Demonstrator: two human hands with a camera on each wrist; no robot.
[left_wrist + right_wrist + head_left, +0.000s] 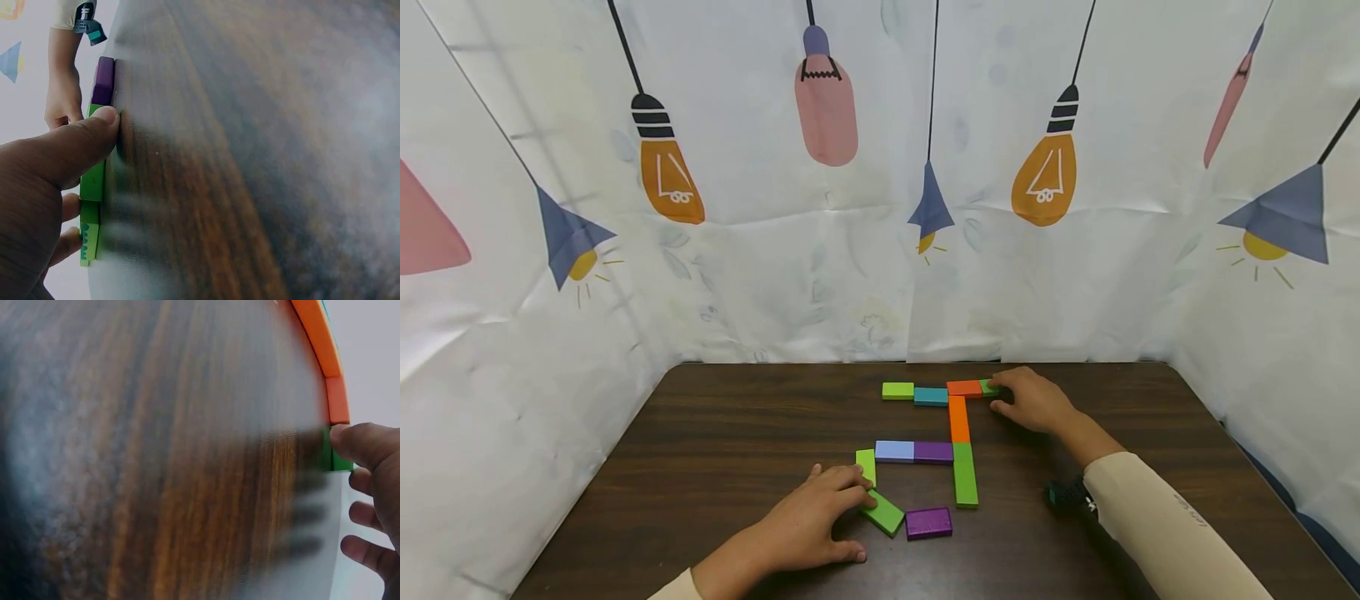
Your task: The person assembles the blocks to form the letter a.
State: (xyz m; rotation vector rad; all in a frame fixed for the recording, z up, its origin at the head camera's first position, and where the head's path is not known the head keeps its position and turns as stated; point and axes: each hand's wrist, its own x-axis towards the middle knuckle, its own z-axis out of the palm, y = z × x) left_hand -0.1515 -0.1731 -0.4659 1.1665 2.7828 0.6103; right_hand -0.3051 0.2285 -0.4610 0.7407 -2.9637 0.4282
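Note:
Flat rectangular blocks lie end to end in a bent line on the brown table. My left hand [808, 517] rests its fingertips on a green block [886, 513] and at a lime block [866, 467] by it. Its thumb is spread away, near the tabletop. At the far end, my right hand [1037, 400] pinches a small green block [987, 387] between thumb and forefinger, its other fingers loose. That block's end meets an orange-red block [338, 400]. A purple block [928, 523] lies at the near green block's corner.
Along the line are a second orange block [958, 418], a longer green piece [966, 475], a violet block [933, 452] and a pale blue one [895, 451]. A teal block [931, 397] and a lime one [898, 391] lie by the table's far edge. Patterned cloth [820, 275] hangs behind.

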